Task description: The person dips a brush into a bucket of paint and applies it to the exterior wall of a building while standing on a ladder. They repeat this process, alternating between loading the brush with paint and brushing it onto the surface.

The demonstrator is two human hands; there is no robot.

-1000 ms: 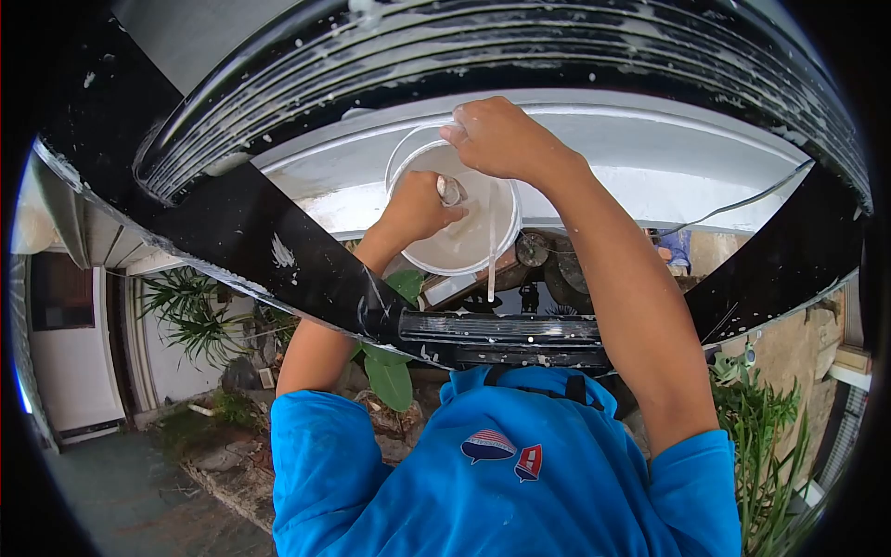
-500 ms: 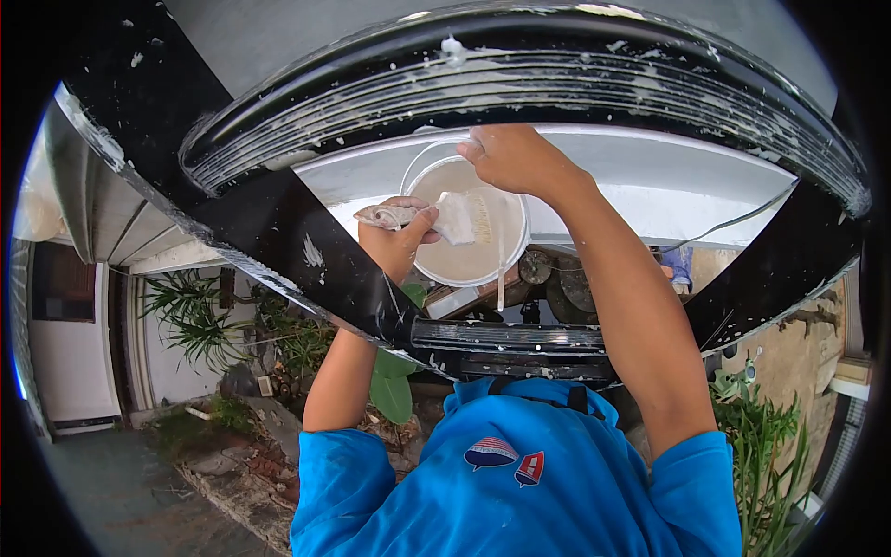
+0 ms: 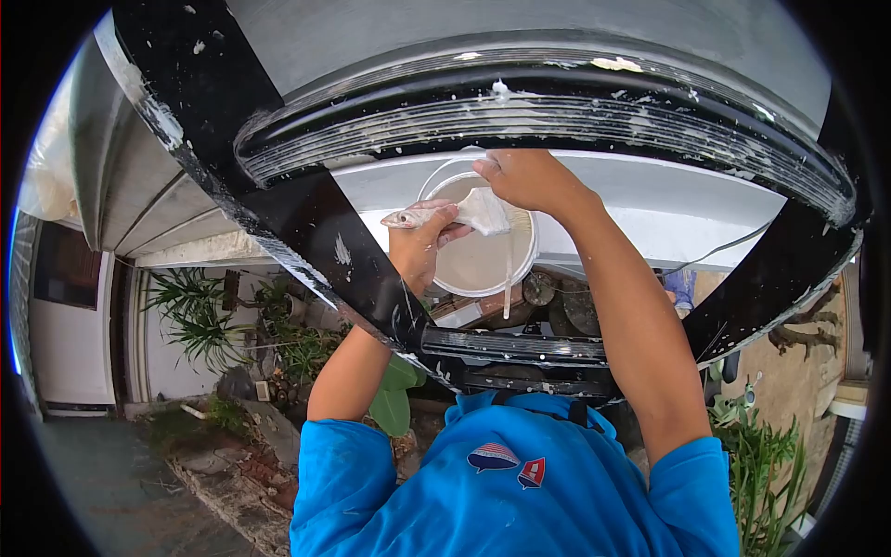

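By curled fingers, the paintbrush [image 3: 482, 212] is held in the left hand [image 3: 415, 246], the bucket handle [image 3: 432, 177] in the right hand [image 3: 524, 180]; paint [image 3: 471, 264] could be spilled if the bucket [image 3: 532, 257] is tipped.

The brush [image 3: 484, 212] is whitish, the ladder [image 3: 548, 118] black with white splotches.

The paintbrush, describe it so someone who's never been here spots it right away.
Find the black, paint-spattered ladder, then look below its large upper rung to the round white bucket. Over the bucket, in the left hand, is the paintbrush; its flat, flared, white-coated head sets it apart.
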